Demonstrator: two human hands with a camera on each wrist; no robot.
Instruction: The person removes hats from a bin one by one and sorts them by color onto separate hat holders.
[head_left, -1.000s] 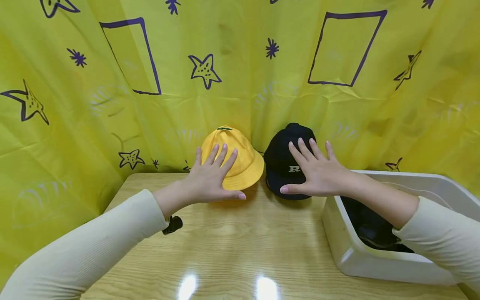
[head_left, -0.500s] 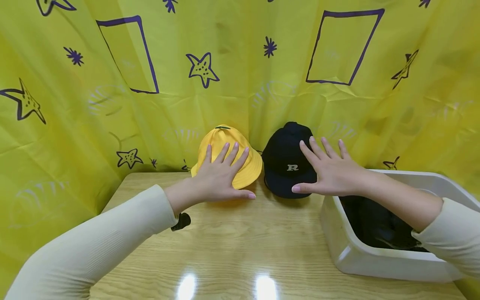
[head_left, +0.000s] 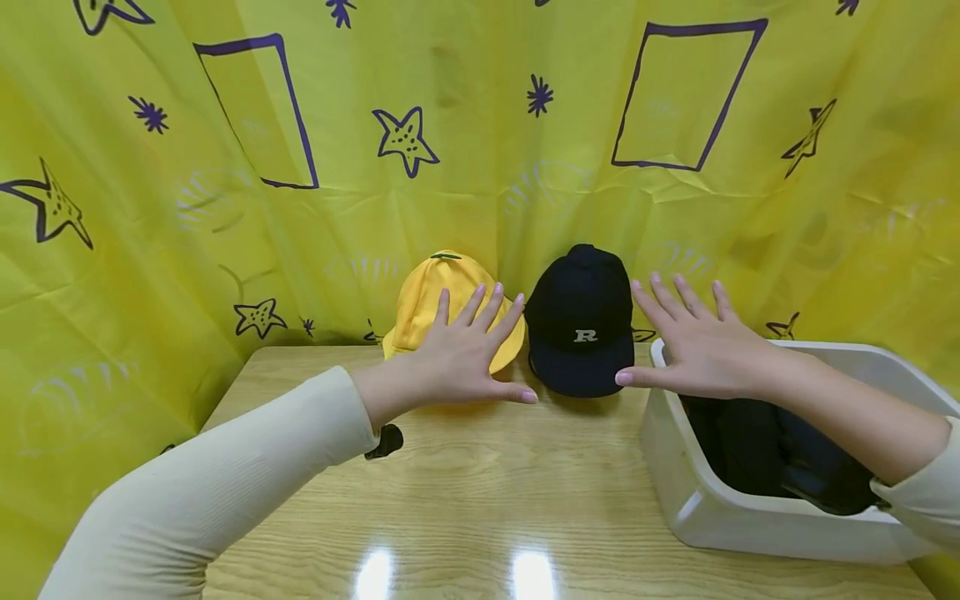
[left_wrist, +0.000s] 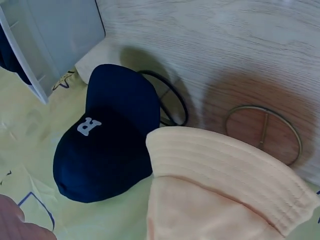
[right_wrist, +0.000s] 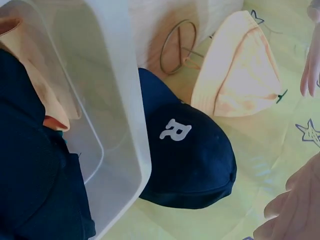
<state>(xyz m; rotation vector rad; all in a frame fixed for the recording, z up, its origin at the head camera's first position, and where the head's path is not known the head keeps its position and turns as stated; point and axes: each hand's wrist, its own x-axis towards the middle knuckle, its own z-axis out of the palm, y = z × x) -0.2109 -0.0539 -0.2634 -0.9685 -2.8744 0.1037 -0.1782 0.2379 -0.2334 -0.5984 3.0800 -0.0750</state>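
A yellow bucket hat [head_left: 425, 293] and a dark cap with a white R [head_left: 570, 287] stand side by side against the yellow curtain. Thin ring-shaped bases show beneath them in the left wrist view, a dark ring [left_wrist: 184, 107] and a metal ring [left_wrist: 295, 135]. My left hand [head_left: 465, 358], fingers spread, hovers in front of the yellow hat and hides part of it; I cannot tell if they touch. Spread likewise, my right hand [head_left: 705, 354] hangs between the cap and the bin, its thumb tip overlapping the cap's brim in the head view. Neither hand holds anything.
At the right of the wooden table [head_left: 487, 508] stands a white bin [head_left: 757, 525]. Dark caps [right_wrist: 30, 145] and a yellow-orange piece of fabric [right_wrist: 40, 85] lie inside. A small black object [head_left: 386, 442] shows by the left cuff. The curtain [head_left: 480, 217] closes off the back.
Both hands have shifted to the right, fingers still spread. The right hand has cleared the cap's front, so the R shows fully. The hats stay in place on the table.
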